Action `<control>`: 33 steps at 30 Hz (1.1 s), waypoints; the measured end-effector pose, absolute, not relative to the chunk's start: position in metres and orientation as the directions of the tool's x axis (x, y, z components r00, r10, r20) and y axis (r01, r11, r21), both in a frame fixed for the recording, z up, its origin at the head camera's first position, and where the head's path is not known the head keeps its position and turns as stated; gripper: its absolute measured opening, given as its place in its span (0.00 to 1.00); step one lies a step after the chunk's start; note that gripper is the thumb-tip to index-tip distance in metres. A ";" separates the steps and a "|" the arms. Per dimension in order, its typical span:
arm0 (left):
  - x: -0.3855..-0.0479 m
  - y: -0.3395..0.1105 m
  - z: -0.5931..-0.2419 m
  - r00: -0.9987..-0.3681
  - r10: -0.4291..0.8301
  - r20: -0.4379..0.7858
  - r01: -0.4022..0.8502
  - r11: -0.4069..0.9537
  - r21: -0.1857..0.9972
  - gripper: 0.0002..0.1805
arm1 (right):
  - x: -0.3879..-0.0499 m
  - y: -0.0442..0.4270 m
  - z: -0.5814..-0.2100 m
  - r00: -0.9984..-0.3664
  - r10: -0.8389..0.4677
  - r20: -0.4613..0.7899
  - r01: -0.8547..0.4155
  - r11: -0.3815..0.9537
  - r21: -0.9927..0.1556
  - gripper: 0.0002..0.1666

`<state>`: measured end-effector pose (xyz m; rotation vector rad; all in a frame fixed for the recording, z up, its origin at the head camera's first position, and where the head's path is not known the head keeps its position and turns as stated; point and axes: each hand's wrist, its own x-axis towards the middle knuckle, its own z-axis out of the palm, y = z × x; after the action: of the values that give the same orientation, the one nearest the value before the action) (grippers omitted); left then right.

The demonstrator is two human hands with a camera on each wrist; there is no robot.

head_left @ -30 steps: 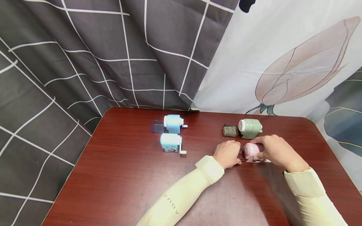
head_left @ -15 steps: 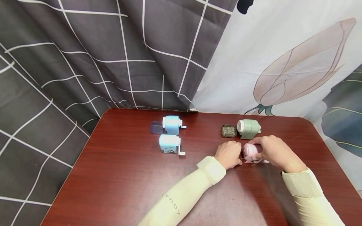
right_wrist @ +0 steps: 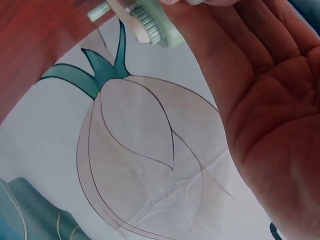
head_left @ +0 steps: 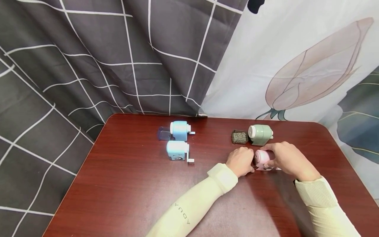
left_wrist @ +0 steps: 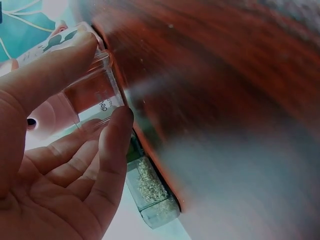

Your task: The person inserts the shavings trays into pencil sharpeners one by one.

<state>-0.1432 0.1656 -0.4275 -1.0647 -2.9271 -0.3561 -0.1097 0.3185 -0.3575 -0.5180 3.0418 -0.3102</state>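
Observation:
A pink hand-crank pencil sharpener [head_left: 261, 157] stands on the table's right side. My right hand [head_left: 288, 160] grips its body from above; in the right wrist view only the palm [right_wrist: 275, 115] shows clearly. With my left hand [head_left: 240, 162] I hold the sharpener's clear shavings drawer [left_wrist: 95, 90] between thumb and fingers. The drawer sticks partly out of the pink body [left_wrist: 54, 112], and printed lettering shows through it. Just behind stands a green pencil sharpener [head_left: 261, 134], with its drawer [head_left: 240, 137] full of shavings beside it.
Two blue pencil sharpeners stand left of the hands: the rear one [head_left: 179, 130] has a dark blue drawer [head_left: 164, 133] beside it, the front one [head_left: 176, 150] shows a white crank. A curtain [head_left: 165, 59] hangs behind the reddish-brown table [head_left: 133, 184].
My left hand has moved slightly right, bringing the drawer closer into the pink sharpener, so less of it shows. My right hand keeps its grip. The head view has shifted a little.

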 end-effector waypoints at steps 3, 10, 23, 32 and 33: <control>-0.144 0.167 -0.428 -0.764 0.639 0.089 0.641 0.736 0.219 0.21 | -0.108 0.319 -0.358 -0.945 -0.327 0.002 -0.321 0.927 -0.192 0.24; -0.145 0.168 -0.430 -0.759 0.644 0.095 0.647 0.731 0.217 0.21 | -0.108 0.319 -0.358 -0.945 -0.326 0.010 -0.323 0.929 -0.182 0.25; -0.144 0.173 -0.428 -0.762 0.644 0.066 0.639 0.732 0.235 0.20 | -0.107 0.319 -0.359 -0.942 -0.336 0.010 -0.332 0.924 -0.191 0.25; -0.143 0.173 -0.427 -0.778 0.623 0.087 0.620 0.735 0.274 0.27 | -0.108 0.318 -0.359 -0.943 -0.334 0.005 -0.329 0.925 -0.190 0.26; -0.143 0.174 -0.427 -0.783 0.616 0.085 0.612 0.738 0.284 0.29 | -0.108 0.318 -0.359 -0.942 -0.336 0.003 -0.330 0.925 -0.190 0.26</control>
<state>-0.1434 0.1737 -0.4268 -1.0400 -2.9424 -0.4732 -0.1082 0.3178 -0.3588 -0.5284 3.0531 -0.2938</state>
